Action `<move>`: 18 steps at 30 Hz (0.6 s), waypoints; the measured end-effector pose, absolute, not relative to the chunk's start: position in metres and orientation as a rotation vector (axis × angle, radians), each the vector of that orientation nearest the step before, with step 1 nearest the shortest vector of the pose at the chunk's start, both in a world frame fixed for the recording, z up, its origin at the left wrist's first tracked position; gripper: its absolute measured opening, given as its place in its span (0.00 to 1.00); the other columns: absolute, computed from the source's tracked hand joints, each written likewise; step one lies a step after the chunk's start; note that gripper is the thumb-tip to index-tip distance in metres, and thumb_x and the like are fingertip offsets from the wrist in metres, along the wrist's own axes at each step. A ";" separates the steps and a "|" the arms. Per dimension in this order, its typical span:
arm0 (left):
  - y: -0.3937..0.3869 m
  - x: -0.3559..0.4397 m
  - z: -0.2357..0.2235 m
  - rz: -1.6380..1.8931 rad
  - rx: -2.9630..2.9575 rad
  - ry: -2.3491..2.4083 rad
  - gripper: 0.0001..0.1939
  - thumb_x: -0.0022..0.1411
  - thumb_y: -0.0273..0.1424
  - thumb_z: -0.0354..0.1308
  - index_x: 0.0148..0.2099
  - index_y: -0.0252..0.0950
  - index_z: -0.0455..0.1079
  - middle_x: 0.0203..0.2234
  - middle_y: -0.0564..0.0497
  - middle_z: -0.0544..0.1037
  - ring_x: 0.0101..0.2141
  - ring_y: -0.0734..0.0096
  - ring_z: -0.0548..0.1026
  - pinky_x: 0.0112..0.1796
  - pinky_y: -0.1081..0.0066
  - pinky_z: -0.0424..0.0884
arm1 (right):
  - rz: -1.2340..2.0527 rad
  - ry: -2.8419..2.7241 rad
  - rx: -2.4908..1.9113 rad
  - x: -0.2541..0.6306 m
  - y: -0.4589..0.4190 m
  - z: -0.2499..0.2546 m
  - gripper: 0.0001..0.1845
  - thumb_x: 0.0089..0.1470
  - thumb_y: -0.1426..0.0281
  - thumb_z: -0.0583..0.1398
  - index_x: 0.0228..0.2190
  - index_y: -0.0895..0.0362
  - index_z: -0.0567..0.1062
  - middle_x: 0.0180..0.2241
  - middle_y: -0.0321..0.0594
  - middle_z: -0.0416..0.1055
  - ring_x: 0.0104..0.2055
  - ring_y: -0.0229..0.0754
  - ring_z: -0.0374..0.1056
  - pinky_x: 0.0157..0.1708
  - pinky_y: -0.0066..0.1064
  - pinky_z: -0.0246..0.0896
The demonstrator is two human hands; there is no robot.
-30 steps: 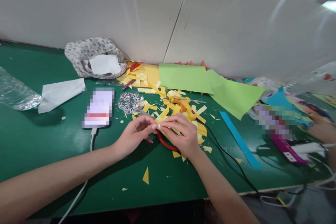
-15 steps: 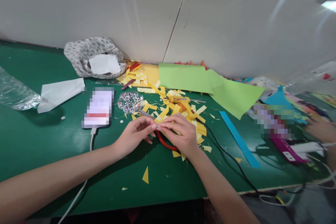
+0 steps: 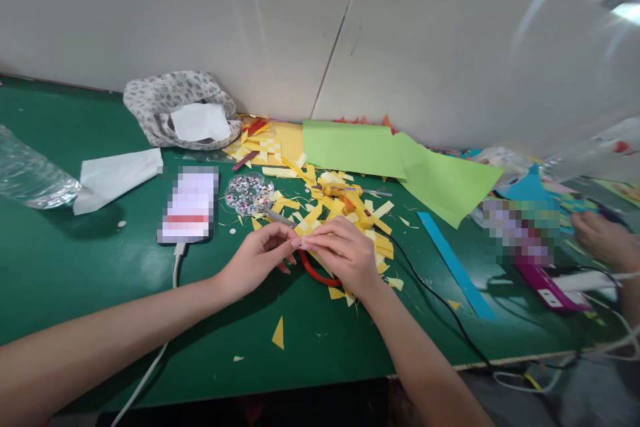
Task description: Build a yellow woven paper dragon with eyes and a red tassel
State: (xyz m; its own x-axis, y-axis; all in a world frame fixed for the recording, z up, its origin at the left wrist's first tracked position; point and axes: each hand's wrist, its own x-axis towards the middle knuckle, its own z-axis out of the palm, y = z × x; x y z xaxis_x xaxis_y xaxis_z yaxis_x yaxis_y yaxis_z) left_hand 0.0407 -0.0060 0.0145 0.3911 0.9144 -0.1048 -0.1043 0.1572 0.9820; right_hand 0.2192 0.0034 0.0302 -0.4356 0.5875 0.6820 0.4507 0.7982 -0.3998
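Another person's hand (image 3: pixel 600 237), at the far right, has shifted slightly inward over coloured pieces, while the two hands in the centre have barely moved. Behind everything rises a pale grey wall (image 3: pixel 200 13). Below it spreads a green tabletop (image 3: pixel 210 360). Light green sheets (image 3: pixel 355 150) lie along the back, with yellow paper scraps (image 3: pixel 383 247) heaped in front. Left of these sits a patterned cloth bag (image 3: pixel 170 93), and nearer, a phone (image 3: pixel 190 203) on a white cable. The left hand (image 3: pixel 257 257) and right hand (image 3: pixel 347 257) meet, fingertips pinching together. Near them are a clear flower-shaped case (image 3: pixel 249 193) and a red loop handle (image 3: pixel 317 276). Between the fingertips is a tiny pale piece (image 3: pixel 303 243), its details indistinct.
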 end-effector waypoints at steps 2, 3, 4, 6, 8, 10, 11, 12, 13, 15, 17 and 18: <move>-0.006 0.040 0.015 0.882 1.178 0.875 0.11 0.58 0.38 0.57 0.35 0.34 0.67 0.24 0.55 0.68 0.26 0.77 0.69 0.24 0.77 0.70 | 0.202 -2.098 -0.770 0.220 0.003 0.031 0.05 0.50 0.76 0.62 0.31 0.55 0.78 0.28 0.40 0.74 0.31 0.38 0.67 0.30 0.33 0.65; -0.006 0.040 0.015 0.881 1.176 0.869 0.11 0.58 0.38 0.57 0.35 0.34 0.67 0.24 0.55 0.68 0.26 0.77 0.69 0.24 0.77 0.70 | 0.204 -2.091 -0.775 0.220 0.003 0.031 0.05 0.50 0.75 0.62 0.31 0.55 0.78 0.28 0.40 0.74 0.31 0.38 0.67 0.30 0.33 0.65; -0.007 0.040 0.015 0.881 1.174 0.863 0.11 0.58 0.38 0.57 0.35 0.34 0.67 0.24 0.55 0.68 0.26 0.76 0.69 0.24 0.77 0.70 | 0.206 -2.087 -0.781 0.220 0.003 0.031 0.05 0.51 0.75 0.62 0.31 0.55 0.78 0.28 0.40 0.74 0.31 0.38 0.67 0.30 0.33 0.65; -0.007 0.041 0.015 0.882 1.169 0.855 0.11 0.58 0.38 0.57 0.35 0.34 0.66 0.24 0.55 0.67 0.26 0.76 0.69 0.24 0.77 0.69 | 0.211 -2.088 -0.791 0.219 0.003 0.032 0.05 0.51 0.74 0.62 0.31 0.55 0.78 0.28 0.40 0.74 0.32 0.38 0.67 0.30 0.33 0.65; -0.007 0.041 0.016 0.884 1.165 0.850 0.11 0.58 0.38 0.57 0.35 0.35 0.66 0.24 0.55 0.67 0.26 0.76 0.69 0.24 0.77 0.69 | 0.209 -2.095 -0.795 0.218 0.002 0.032 0.05 0.51 0.74 0.62 0.31 0.55 0.78 0.29 0.40 0.74 0.32 0.38 0.67 0.31 0.33 0.65; -0.007 0.041 0.016 0.887 1.161 0.848 0.11 0.58 0.38 0.57 0.34 0.35 0.65 0.24 0.55 0.67 0.26 0.76 0.69 0.24 0.77 0.69 | 0.202 -2.099 -0.800 0.217 0.002 0.032 0.04 0.51 0.74 0.61 0.31 0.55 0.77 0.29 0.40 0.74 0.32 0.38 0.67 0.31 0.33 0.66; -0.007 0.041 0.016 0.889 1.158 0.848 0.11 0.58 0.38 0.57 0.34 0.35 0.65 0.24 0.55 0.67 0.26 0.76 0.69 0.24 0.77 0.69 | 0.201 -2.100 -0.805 0.217 0.002 0.031 0.04 0.52 0.74 0.61 0.31 0.55 0.77 0.29 0.40 0.74 0.32 0.38 0.67 0.31 0.33 0.66; -0.007 0.041 0.015 0.892 1.157 0.849 0.11 0.58 0.38 0.57 0.34 0.35 0.65 0.24 0.55 0.67 0.26 0.76 0.69 0.24 0.77 0.69 | 0.204 -2.100 -0.809 0.217 0.002 0.031 0.04 0.52 0.74 0.61 0.31 0.55 0.77 0.29 0.39 0.74 0.32 0.38 0.67 0.32 0.33 0.66; -0.007 0.041 0.015 0.895 1.155 0.852 0.10 0.58 0.38 0.57 0.34 0.35 0.65 0.24 0.55 0.67 0.26 0.76 0.69 0.24 0.77 0.69 | 0.210 -2.097 -0.813 0.216 0.002 0.031 0.04 0.52 0.74 0.61 0.31 0.54 0.77 0.29 0.39 0.74 0.32 0.38 0.67 0.32 0.33 0.66; -0.007 0.041 0.015 0.899 1.147 0.869 0.10 0.58 0.38 0.57 0.34 0.35 0.64 0.24 0.56 0.67 0.25 0.77 0.69 0.24 0.76 0.69 | 0.230 -2.068 -0.823 0.216 0.001 0.032 0.04 0.51 0.74 0.62 0.31 0.54 0.77 0.29 0.38 0.74 0.32 0.38 0.67 0.32 0.33 0.66; -0.007 0.041 0.016 0.903 1.136 0.895 0.10 0.58 0.37 0.57 0.34 0.35 0.64 0.24 0.56 0.66 0.25 0.77 0.69 0.24 0.76 0.69 | 0.255 -2.004 -0.849 0.216 0.001 0.033 0.04 0.50 0.75 0.62 0.30 0.54 0.77 0.28 0.38 0.73 0.32 0.38 0.68 0.32 0.33 0.66; -0.007 0.041 0.016 0.907 1.130 0.905 0.10 0.58 0.37 0.56 0.33 0.35 0.64 0.24 0.56 0.66 0.25 0.77 0.69 0.25 0.76 0.69 | 0.266 -1.963 -0.873 0.217 0.000 0.034 0.04 0.50 0.75 0.63 0.29 0.54 0.77 0.28 0.38 0.73 0.32 0.38 0.68 0.32 0.33 0.67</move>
